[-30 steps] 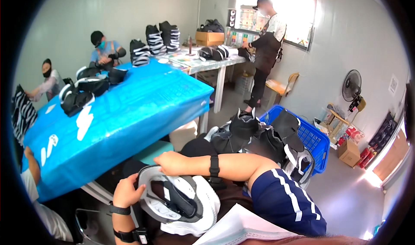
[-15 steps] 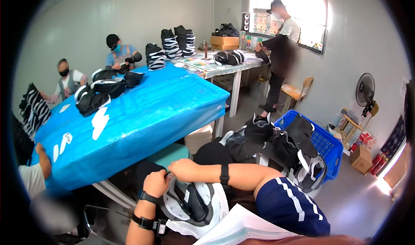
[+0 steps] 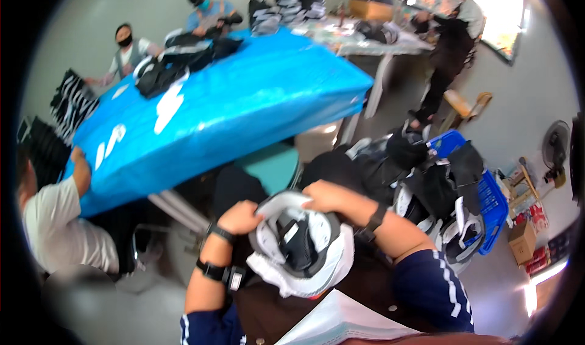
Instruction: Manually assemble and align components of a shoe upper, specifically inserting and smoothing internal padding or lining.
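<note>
With your left hand (image 3: pixel 239 217) and right hand (image 3: pixel 326 196), you are pinching the upper (image 3: pixel 297 247) (white and grey, dark inside) by its far rim, fingers narrowed on it. You are holding it before your apron (image 3: pixel 280 317); a basket (image 3: pixel 496 211) is standing rightward.

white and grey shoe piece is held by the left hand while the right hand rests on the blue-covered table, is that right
Not quite: the right hand is not on the blue-covered table. The head view shows it holding the rim of the white and grey shoe piece too, while the left hand holds it as you say.
</note>
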### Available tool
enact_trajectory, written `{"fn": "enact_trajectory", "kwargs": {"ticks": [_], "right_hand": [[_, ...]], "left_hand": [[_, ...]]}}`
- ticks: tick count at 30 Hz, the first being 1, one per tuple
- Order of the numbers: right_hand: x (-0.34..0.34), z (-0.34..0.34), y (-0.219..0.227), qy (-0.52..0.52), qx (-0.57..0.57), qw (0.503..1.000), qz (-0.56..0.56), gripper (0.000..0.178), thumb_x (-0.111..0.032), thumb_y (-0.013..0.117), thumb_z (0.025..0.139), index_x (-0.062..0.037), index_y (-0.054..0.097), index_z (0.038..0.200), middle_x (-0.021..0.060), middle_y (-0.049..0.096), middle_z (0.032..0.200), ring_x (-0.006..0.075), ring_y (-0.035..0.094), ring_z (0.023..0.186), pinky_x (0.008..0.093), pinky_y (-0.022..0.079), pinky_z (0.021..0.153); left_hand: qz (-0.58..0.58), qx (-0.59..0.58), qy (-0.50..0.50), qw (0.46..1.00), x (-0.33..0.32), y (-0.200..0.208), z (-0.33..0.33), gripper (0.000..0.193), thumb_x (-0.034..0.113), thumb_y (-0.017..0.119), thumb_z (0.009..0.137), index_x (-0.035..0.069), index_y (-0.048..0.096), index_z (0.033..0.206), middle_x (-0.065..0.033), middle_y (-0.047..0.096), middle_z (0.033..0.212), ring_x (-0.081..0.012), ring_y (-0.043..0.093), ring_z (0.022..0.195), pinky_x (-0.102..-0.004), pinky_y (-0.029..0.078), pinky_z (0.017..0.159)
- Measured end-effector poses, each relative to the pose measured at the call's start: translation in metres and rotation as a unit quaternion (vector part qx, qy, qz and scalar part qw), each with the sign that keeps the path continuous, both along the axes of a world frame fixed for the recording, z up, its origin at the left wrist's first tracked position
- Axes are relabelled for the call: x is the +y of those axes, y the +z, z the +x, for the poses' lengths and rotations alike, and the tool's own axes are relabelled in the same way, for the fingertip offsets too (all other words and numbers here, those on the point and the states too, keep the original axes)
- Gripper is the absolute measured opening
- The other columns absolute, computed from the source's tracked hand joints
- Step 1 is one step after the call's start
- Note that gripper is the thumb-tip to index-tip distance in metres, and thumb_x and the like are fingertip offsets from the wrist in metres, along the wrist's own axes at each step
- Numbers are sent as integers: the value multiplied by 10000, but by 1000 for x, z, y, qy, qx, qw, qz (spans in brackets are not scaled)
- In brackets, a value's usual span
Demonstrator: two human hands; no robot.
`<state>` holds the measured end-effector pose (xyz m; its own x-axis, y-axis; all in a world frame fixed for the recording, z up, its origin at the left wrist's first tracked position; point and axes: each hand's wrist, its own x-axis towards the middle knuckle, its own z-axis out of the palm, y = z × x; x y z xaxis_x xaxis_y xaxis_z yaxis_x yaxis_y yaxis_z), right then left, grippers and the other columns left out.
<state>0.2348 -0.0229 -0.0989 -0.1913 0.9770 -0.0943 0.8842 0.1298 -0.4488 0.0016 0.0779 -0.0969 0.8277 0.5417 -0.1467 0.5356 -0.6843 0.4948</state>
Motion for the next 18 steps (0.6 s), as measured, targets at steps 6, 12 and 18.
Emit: {"fn": "enact_trajectory", "kwargs": {"ticks": [6,12,18], "right_hand": [[-5,2,-7,-54,5,998,-20,314,-285,577,754,28,601,769,226,589,718,371,582,707,420,465,669],[-27,-15,25,-160,-68,961,215,248,-215,505,830,-3,480,703,165,544,578,324,563,546,382,451,496],[-58,-64,63,-197,-133,889,391,202,-188,551,815,-1,518,747,96,492,516,252,506,451,340,392,418]], "left_hand": [[57,12,-13,998,2,-1,18,373,328,544,773,-36,599,712,-244,574,701,-391,565,675,-445,452,625],[197,-99,77,972,-42,52,33,198,169,501,823,-9,527,739,-230,531,601,-391,539,593,-455,429,523],[364,-115,62,922,-110,81,42,261,169,499,824,-75,528,915,-93,540,579,-213,554,484,-299,443,448]]}}
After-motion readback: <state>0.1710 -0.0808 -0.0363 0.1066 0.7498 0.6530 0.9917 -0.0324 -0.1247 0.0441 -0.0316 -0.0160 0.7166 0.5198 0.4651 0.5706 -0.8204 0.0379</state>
